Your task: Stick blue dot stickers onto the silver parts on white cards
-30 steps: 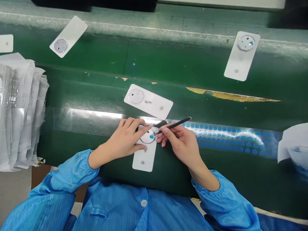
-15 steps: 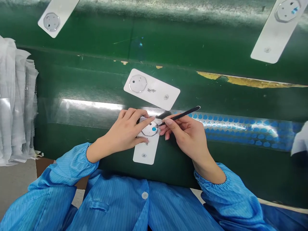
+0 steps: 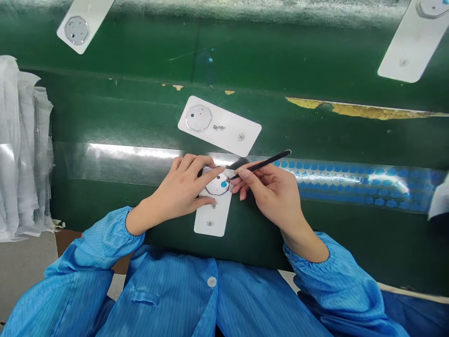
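Note:
My left hand (image 3: 184, 189) grips the near white panel (image 3: 212, 221) at its sides, the thumb and forefinger on either side of its round octagonal-rimmed part. A blue round sticker (image 3: 224, 184) lies on that round part. In my right hand (image 3: 277, 194) I pinch slim black tweezers (image 3: 266, 162), whose tip meets the edge of the blue sticker. Just beyond my hands rests another white panel (image 3: 228, 133), tilted, with a dark hole in its round part.
A clear strip with rows of blue dot stickers (image 3: 322, 175) runs to the right across the green surface. White translucent sleeves (image 3: 26, 154) are stacked at left. Further panels lie at upper left (image 3: 79, 30) and upper right (image 3: 407, 51). A yellowish worn edge (image 3: 361, 111) shows behind.
Both hands hold nearly the same pose, tweezers tip still at the blue sticker. The upper-right panel has shifted right and partly out of view. The whole view has moved slightly.

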The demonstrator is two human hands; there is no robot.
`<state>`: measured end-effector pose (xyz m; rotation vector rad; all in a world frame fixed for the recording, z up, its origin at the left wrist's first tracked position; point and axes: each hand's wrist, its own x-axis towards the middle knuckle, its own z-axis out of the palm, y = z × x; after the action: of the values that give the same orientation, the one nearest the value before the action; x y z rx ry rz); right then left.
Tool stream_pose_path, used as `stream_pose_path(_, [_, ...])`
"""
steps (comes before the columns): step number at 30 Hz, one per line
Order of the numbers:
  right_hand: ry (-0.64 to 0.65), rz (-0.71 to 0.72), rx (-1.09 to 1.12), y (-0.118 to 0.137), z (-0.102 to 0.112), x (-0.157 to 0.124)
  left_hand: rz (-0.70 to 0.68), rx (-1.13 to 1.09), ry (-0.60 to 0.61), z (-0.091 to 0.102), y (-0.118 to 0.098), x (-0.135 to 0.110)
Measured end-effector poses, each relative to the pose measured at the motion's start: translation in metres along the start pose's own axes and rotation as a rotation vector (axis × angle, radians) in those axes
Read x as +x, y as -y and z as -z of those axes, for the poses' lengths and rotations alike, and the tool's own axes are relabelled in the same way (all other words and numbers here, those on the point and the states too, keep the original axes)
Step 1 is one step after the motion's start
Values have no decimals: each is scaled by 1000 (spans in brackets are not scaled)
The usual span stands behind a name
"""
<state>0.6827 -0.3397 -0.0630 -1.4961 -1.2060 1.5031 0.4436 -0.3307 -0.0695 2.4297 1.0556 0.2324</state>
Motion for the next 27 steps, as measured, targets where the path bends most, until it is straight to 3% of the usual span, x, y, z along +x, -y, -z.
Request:
stream_pose_path(5, [12, 75, -61, -9, 1, -2, 76, 25, 22, 7, -15, 6])
stream_pose_path(9, [21, 365, -250, -17, 2, -6, 155, 100, 99, 12, -27, 18])
stream_pose_path(13, [-27, 617, -356, -18, 3, -9, 170, 94, 130, 14, -27, 24])
stream_pose_path(15, [-120, 716, -319, -16, 2, -10, 161, 5, 103, 15, -24, 24])
stream_pose_path(18, [-288, 816, -246, -12, -1, -9, 195, -373, 118, 18, -19, 21])
stream_pose_path(22, [-357, 658, -63, -6, -4, -11, 264, -834, 62, 21, -14, 19])
stream_pose_path(24, [-255, 487, -29, -2, -5, -14, 264, -923, -5, 21, -12, 19])
stream_pose_path(27, [5, 205, 24, 5, -8, -19, 268, -1006, -66, 19, -13, 19])
